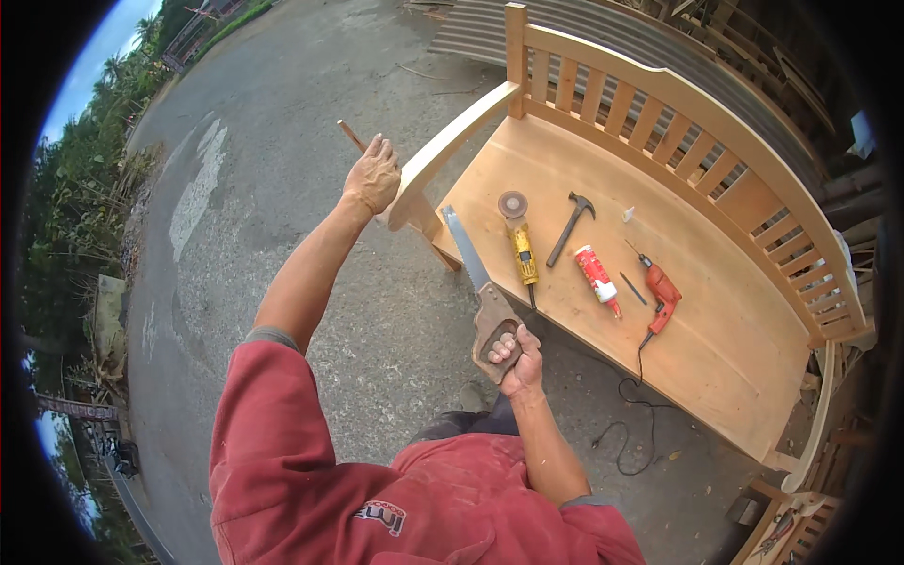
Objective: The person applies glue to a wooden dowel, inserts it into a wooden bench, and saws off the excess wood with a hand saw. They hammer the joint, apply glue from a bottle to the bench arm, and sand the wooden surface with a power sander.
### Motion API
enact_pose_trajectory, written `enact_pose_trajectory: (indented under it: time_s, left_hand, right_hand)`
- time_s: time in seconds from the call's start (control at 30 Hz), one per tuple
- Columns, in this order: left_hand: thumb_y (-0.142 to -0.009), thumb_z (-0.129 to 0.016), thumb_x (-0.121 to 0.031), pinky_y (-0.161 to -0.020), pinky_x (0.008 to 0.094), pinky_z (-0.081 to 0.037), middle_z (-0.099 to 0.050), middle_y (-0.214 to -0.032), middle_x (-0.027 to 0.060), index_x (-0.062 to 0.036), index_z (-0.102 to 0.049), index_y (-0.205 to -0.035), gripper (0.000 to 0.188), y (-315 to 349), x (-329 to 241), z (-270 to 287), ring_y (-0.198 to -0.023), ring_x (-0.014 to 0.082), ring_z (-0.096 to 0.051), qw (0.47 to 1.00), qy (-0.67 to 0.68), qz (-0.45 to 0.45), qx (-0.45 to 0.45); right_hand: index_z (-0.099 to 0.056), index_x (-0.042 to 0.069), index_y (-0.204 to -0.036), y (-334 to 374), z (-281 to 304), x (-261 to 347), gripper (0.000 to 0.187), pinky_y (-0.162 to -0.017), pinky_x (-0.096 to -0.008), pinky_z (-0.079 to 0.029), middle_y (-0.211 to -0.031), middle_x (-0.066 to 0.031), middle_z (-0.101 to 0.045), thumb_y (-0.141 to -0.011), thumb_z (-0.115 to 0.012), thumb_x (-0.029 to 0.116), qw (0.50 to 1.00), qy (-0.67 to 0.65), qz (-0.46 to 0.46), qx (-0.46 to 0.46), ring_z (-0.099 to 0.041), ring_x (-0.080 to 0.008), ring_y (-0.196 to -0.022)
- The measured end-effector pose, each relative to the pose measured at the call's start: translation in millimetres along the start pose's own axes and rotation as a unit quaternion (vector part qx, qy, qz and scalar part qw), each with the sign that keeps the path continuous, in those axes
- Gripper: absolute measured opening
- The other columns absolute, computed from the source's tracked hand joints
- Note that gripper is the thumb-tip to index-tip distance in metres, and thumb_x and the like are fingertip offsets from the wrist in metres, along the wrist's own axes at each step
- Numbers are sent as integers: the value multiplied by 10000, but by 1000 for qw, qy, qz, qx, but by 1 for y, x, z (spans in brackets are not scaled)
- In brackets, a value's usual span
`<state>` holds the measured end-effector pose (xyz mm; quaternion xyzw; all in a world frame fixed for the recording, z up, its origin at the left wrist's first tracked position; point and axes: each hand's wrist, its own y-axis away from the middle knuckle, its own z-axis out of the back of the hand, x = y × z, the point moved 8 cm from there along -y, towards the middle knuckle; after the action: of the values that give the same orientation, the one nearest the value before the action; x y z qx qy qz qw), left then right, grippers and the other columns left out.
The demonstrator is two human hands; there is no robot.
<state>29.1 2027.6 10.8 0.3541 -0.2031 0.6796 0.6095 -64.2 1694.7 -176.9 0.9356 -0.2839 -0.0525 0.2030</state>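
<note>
My left hand [373,175] is raised and closed around a thin wooden stick [351,136], just left of the curved armrest [443,151] of an unfinished wooden bench [716,311]. A hand saw [468,256] is gripped by its wooden handle in my right hand [516,356]. Its blade points up toward the bench's front left corner and lies over the seat edge.
On the bench seat lie a yellow angle grinder [521,247], a hammer [569,229], a red and white tube [596,275], a dark pencil-like tool [633,288] and a red corded drill [661,298]. Its black cord [633,424] trails onto the grey pavement [282,113]. Vegetation borders the left.
</note>
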Motion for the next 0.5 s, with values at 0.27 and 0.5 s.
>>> enact_pose_trajectory:
  time_s: [0.27,0.5]
  left_hand:
    - [-997,-538,-404,-1145,518,-342,-677,-1306,85,-134,-724,-1246,412,-108,-6,-164,-1295,264,-568,951,-25,-36,307]
    - [-998,-538,-442,-936,471,-513,-762,-1098,83,-143,-785,-1082,397,-129,-18,-208,-1048,260,-720,916,60,-41,393]
  right_hand:
    - [-561,103,-912,-155,-9,20,218,-609,-340,-511,-707,-19,-542,-995,-659,279,999,22,-38,-13,-573,-161,-653]
    - [-568,55,-1041,-223,-24,19,197,-627,-352,-517,-725,-26,-534,-1002,-640,234,996,52,-70,-31,-573,-169,-663]
